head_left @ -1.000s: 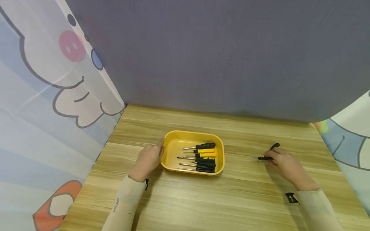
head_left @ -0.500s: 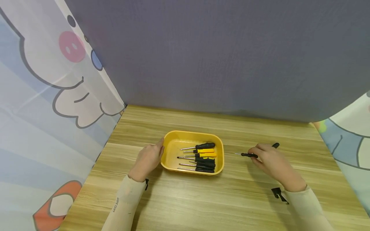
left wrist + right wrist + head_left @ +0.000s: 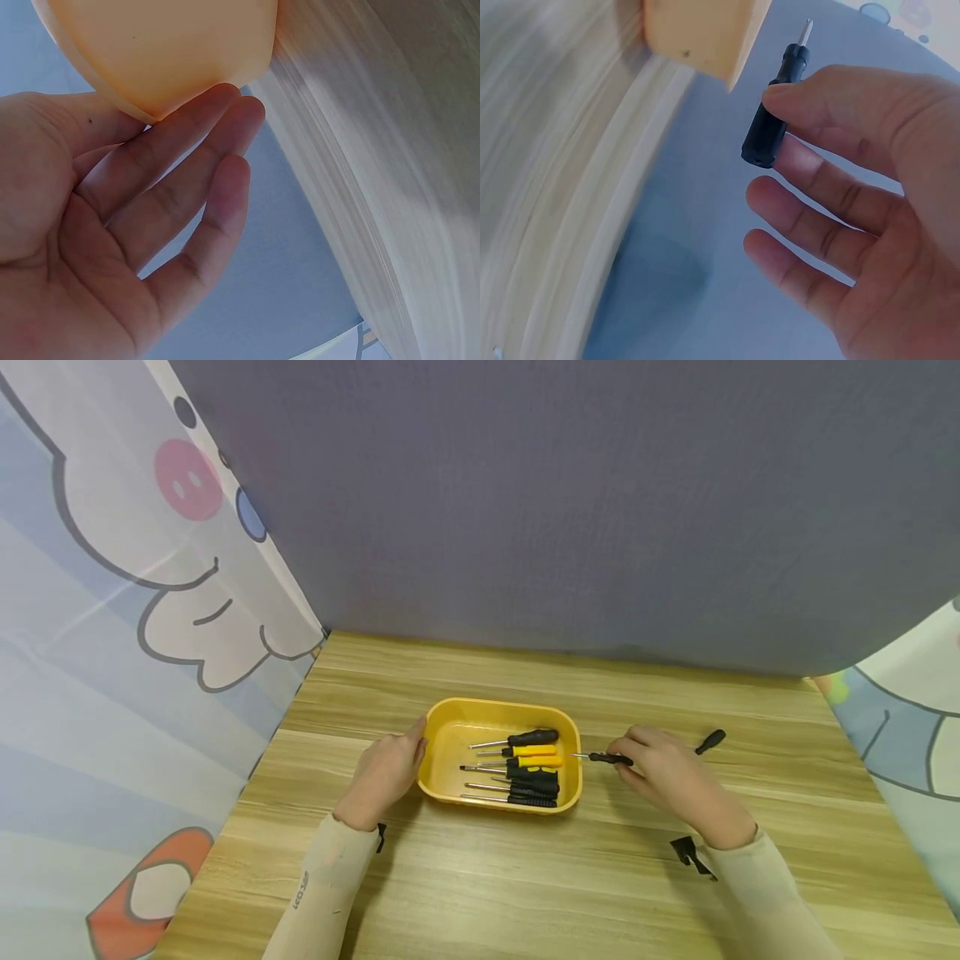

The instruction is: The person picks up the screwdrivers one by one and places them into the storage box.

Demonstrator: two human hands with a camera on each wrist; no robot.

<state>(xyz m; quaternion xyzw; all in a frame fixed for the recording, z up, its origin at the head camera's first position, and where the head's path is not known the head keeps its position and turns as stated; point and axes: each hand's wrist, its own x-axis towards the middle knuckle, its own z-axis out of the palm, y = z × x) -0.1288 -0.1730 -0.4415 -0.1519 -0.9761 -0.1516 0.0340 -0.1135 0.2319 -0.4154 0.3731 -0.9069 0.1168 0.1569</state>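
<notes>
My right hand (image 3: 675, 778) pinches a small black-handled screwdriver (image 3: 763, 135) between thumb and index finger, the other fingers spread apart. In the head view, the screwdriver's tip overlaps the right rim of a yellow plastic bin (image 3: 448, 750). My left hand (image 3: 381, 777) grips the bin's left end, its thumb at the rim and fingertips (image 3: 234, 120) against the outer wall. Inside the bin, several screwdrivers lie side by side, tips to the left, among them a yellow-handled one (image 3: 540, 762) and a thick black-handled one (image 3: 542, 737).
Another screwdriver with a black handle (image 3: 711, 741) lies on the wood-grain table (image 3: 480, 893) beyond my right hand, its shaft hidden. A grey panel (image 3: 555, 510) rises at the table's back edge. Cartoon-printed curtains (image 3: 90, 735) hang at the sides.
My right hand has carried the small screwdriver leftward from the table's right side to the bin's right rim, uncovering the other black handle. My left hand and the bin stay put.
</notes>
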